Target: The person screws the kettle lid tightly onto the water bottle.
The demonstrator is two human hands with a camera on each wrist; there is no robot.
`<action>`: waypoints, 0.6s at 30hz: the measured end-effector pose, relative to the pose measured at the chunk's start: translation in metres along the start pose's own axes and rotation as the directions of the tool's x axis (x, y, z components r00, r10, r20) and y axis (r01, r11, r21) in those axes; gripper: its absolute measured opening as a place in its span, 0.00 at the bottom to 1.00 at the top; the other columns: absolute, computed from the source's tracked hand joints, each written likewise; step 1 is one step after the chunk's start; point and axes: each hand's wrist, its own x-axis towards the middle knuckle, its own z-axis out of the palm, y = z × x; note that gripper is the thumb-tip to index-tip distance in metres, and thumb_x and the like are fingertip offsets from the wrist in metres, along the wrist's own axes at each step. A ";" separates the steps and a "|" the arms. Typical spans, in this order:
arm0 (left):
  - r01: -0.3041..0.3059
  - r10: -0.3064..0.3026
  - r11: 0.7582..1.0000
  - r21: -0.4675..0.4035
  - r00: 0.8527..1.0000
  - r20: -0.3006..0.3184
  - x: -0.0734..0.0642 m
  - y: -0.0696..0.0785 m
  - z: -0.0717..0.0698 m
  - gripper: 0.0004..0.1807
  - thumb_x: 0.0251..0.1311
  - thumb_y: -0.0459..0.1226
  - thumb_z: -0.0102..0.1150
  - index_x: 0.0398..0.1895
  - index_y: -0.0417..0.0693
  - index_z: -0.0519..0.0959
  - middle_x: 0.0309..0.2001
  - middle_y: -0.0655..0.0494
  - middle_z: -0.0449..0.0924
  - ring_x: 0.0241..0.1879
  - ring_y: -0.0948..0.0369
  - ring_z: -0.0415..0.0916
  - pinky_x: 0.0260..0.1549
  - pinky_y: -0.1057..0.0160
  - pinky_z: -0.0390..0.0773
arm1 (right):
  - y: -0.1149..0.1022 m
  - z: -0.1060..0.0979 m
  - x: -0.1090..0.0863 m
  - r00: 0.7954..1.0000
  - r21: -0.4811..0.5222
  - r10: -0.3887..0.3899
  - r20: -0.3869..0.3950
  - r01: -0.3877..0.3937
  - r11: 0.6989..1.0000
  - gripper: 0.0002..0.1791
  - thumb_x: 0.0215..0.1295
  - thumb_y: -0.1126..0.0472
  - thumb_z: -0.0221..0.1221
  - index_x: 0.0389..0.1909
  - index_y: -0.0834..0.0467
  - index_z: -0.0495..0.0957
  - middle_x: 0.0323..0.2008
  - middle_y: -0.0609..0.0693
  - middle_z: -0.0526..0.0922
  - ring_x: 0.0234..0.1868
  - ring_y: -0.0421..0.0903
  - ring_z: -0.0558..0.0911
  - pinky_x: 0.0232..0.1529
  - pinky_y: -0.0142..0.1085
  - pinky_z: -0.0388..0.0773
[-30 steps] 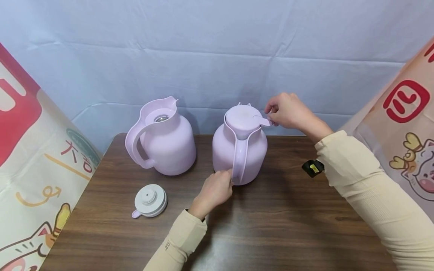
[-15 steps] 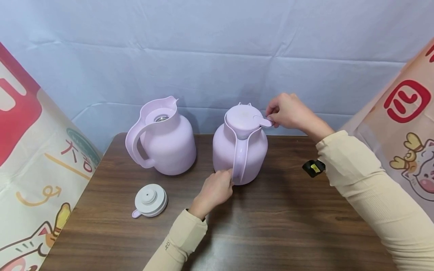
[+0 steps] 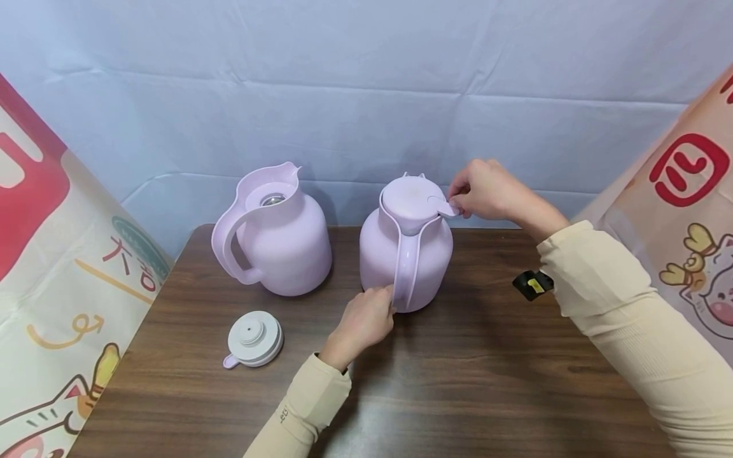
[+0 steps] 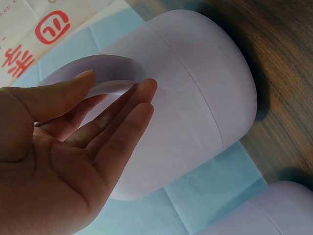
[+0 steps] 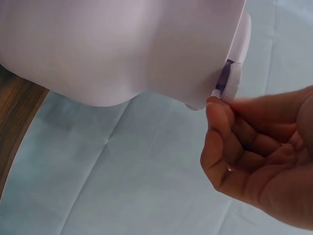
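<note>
A pale purple thermos jug (image 3: 378,257) stands upright on the table, its handle toward me. My left hand (image 3: 364,319) holds the lower part of that handle (image 3: 406,270); in the left wrist view the thumb and fingers (image 4: 127,132) lie on either side of it. The jug's round lid (image 3: 409,197) sits in the mouth, with a tab (image 3: 444,207) sticking out to the right. My right hand (image 3: 491,189) pinches this tab between thumb and fingertips, as the right wrist view also shows at the lid's edge (image 5: 234,81).
Left of it stands a second purple jug (image 3: 292,248) without a lid, its metal inner neck (image 3: 273,199) showing. A lid (image 3: 254,338) lies underside up on the brown wooden table (image 3: 458,394) in front of it. A pale cloth backdrop (image 3: 355,95) hangs behind.
My right hand and sleeve have shifted very slightly to the right and down, still pinching the tab. The left hand and both jugs look the same.
</note>
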 end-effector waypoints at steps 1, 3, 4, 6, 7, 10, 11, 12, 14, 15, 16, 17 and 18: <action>0.002 -0.002 1.000 0.000 1.000 0.001 0.000 0.000 0.000 0.03 0.53 0.31 0.58 0.29 0.44 0.74 0.28 0.50 0.79 0.31 0.51 0.79 0.26 0.55 0.75 | -0.001 0.000 0.000 1.000 -0.008 -0.003 0.005 0.003 1.000 0.06 0.53 0.69 0.56 0.26 0.63 0.82 0.16 0.49 0.78 0.22 0.45 0.76 0.27 0.36 0.68; 0.003 -0.003 1.000 0.001 1.000 0.001 0.000 0.000 0.000 0.03 0.53 0.31 0.58 0.30 0.44 0.74 0.28 0.50 0.79 0.31 0.51 0.79 0.26 0.55 0.75 | -0.002 -0.001 -0.001 1.000 -0.018 -0.006 0.017 0.007 1.000 0.05 0.54 0.66 0.58 0.25 0.61 0.82 0.15 0.47 0.77 0.22 0.45 0.74 0.26 0.36 0.67; 0.003 -0.003 1.000 0.002 1.000 0.002 0.000 0.000 0.000 0.03 0.53 0.31 0.58 0.30 0.44 0.74 0.28 0.50 0.79 0.31 0.51 0.79 0.26 0.55 0.75 | -0.003 -0.001 -0.002 1.000 -0.018 -0.008 0.021 0.008 1.000 0.05 0.54 0.65 0.59 0.24 0.61 0.82 0.15 0.47 0.76 0.22 0.45 0.74 0.26 0.36 0.67; 0.004 -0.004 1.000 0.002 1.000 0.001 0.001 0.000 0.000 0.03 0.53 0.31 0.58 0.29 0.44 0.74 0.28 0.50 0.79 0.31 0.51 0.79 0.25 0.55 0.75 | -0.004 -0.001 -0.002 1.000 -0.018 -0.015 0.024 0.015 1.000 0.06 0.54 0.62 0.61 0.23 0.60 0.83 0.15 0.46 0.76 0.21 0.44 0.74 0.25 0.36 0.67; 0.004 -0.004 1.000 0.001 1.000 0.001 0.001 0.000 0.000 0.03 0.53 0.31 0.58 0.29 0.44 0.74 0.28 0.50 0.79 0.31 0.51 0.79 0.25 0.55 0.75 | -0.004 -0.001 -0.002 1.000 -0.019 -0.018 0.026 0.019 1.000 0.06 0.54 0.61 0.61 0.23 0.59 0.83 0.15 0.46 0.77 0.21 0.44 0.74 0.25 0.36 0.68; 0.007 -0.006 1.000 -0.007 1.000 0.005 0.001 0.000 0.000 0.04 0.53 0.30 0.58 0.29 0.44 0.73 0.28 0.51 0.79 0.30 0.52 0.79 0.25 0.55 0.75 | -0.004 -0.001 -0.003 0.999 -0.026 -0.024 0.030 0.024 0.999 0.07 0.53 0.59 0.63 0.23 0.60 0.82 0.17 0.47 0.78 0.21 0.43 0.75 0.25 0.36 0.69; 0.008 -0.008 1.000 -0.009 1.000 0.006 0.000 0.000 0.000 0.04 0.53 0.30 0.58 0.29 0.44 0.73 0.28 0.51 0.79 0.30 0.52 0.79 0.25 0.55 0.75 | -0.005 -0.001 -0.003 0.999 -0.030 -0.027 0.029 0.028 0.999 0.07 0.52 0.59 0.63 0.24 0.60 0.82 0.18 0.47 0.79 0.21 0.43 0.75 0.25 0.36 0.69; 0.009 -0.009 1.000 -0.012 1.000 0.008 0.000 0.000 0.000 0.03 0.53 0.30 0.58 0.29 0.44 0.73 0.28 0.51 0.79 0.30 0.52 0.79 0.25 0.55 0.75 | -0.005 0.000 -0.003 0.999 -0.035 -0.029 0.030 0.030 0.999 0.07 0.52 0.59 0.63 0.24 0.61 0.82 0.19 0.47 0.80 0.21 0.42 0.76 0.25 0.36 0.70; 0.011 -0.011 1.000 -0.013 1.000 0.010 0.000 0.000 0.000 0.03 0.53 0.30 0.58 0.29 0.44 0.73 0.28 0.51 0.79 0.30 0.52 0.79 0.25 0.55 0.74 | -0.006 0.000 -0.003 0.999 -0.040 -0.030 0.028 0.031 0.999 0.07 0.51 0.60 0.63 0.25 0.61 0.81 0.20 0.48 0.80 0.21 0.43 0.76 0.26 0.36 0.70; 0.012 -0.011 1.000 -0.011 1.000 0.010 0.000 0.000 0.000 0.03 0.53 0.30 0.58 0.29 0.44 0.73 0.28 0.51 0.79 0.31 0.52 0.79 0.25 0.55 0.75 | -0.006 0.000 -0.003 0.999 -0.045 -0.033 0.024 0.034 0.998 0.07 0.51 0.60 0.63 0.26 0.62 0.81 0.20 0.48 0.80 0.21 0.43 0.76 0.26 0.36 0.70; 0.011 -0.011 1.000 -0.011 1.000 0.009 0.000 0.000 0.000 0.03 0.53 0.30 0.58 0.29 0.44 0.73 0.28 0.51 0.79 0.31 0.52 0.79 0.25 0.55 0.74 | -0.006 0.001 -0.003 0.999 -0.047 -0.036 0.022 0.037 0.998 0.07 0.51 0.60 0.63 0.26 0.62 0.81 0.19 0.48 0.79 0.21 0.43 0.75 0.26 0.36 0.69; 0.011 -0.010 1.000 -0.009 1.000 0.008 0.000 0.000 0.000 0.03 0.53 0.30 0.58 0.29 0.44 0.73 0.28 0.50 0.79 0.31 0.52 0.79 0.25 0.55 0.74 | -0.007 0.001 -0.004 0.999 -0.048 -0.038 0.019 0.039 0.998 0.07 0.51 0.60 0.63 0.25 0.62 0.80 0.19 0.48 0.79 0.21 0.43 0.75 0.26 0.36 0.69; 0.010 -0.010 1.000 -0.008 1.000 0.006 0.000 0.000 0.000 0.03 0.53 0.30 0.58 0.29 0.44 0.73 0.28 0.50 0.79 0.31 0.52 0.79 0.25 0.55 0.74 | -0.007 0.001 -0.004 0.999 -0.047 -0.039 0.018 0.040 0.998 0.07 0.50 0.60 0.63 0.25 0.61 0.79 0.18 0.48 0.78 0.20 0.43 0.75 0.26 0.36 0.69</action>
